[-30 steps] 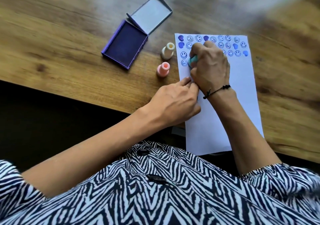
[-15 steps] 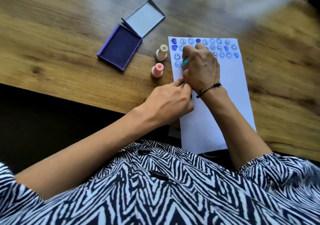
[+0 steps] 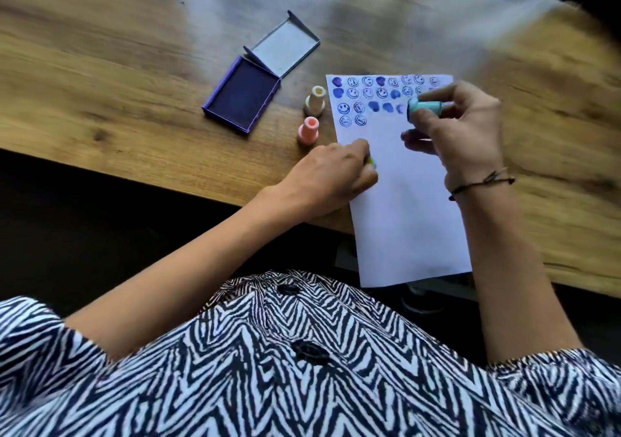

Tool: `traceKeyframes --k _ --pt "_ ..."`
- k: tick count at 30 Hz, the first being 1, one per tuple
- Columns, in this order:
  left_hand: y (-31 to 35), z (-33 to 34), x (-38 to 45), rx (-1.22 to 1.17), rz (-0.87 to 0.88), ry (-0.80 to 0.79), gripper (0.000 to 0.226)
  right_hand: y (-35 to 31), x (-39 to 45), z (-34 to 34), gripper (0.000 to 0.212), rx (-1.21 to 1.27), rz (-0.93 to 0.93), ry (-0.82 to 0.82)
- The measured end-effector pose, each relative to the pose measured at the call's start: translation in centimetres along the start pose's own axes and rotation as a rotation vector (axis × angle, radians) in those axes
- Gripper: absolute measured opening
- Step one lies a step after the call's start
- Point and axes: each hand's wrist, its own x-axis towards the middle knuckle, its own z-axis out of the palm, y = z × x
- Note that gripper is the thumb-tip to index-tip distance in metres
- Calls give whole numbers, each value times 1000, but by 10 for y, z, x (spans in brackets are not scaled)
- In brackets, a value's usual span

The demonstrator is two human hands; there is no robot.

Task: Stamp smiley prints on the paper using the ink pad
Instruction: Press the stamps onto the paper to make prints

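From the head camera, your right hand (image 3: 460,134) grips a teal stamp (image 3: 425,107) between thumb and fingers, lifted off the paper (image 3: 410,208) and tipped on its side, its stamping end pointing left over the third row of prints. Your left hand (image 3: 331,178) rests on the paper's left edge, fingers curled closed around something small and greenish that mostly hides inside the fist; you cannot tell what it is. The paper lies on the wooden table (image 3: 117,84), its near end hanging past the table edge. Blue smileys and blots fill its top rows. Just left of the paper stand a cream stamp (image 3: 316,100) and a pink stamp (image 3: 307,131), both upright. The ink pad (image 3: 242,99) sits further left, lid (image 3: 285,48) open.
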Motion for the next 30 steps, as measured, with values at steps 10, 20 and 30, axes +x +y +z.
traceKeyframes --k 10,20,30 --pt "-4 -9 -14 -756 -184 194 22 -5 -43 12 20 276 48 -183" --pt "-5 -10 -16 -1115 -191 245 19 -13 -56 21 18 123 -97 -210" --pt "-12 -20 -21 -779 -145 318 20 -14 -50 31 11 159 -70 -275"
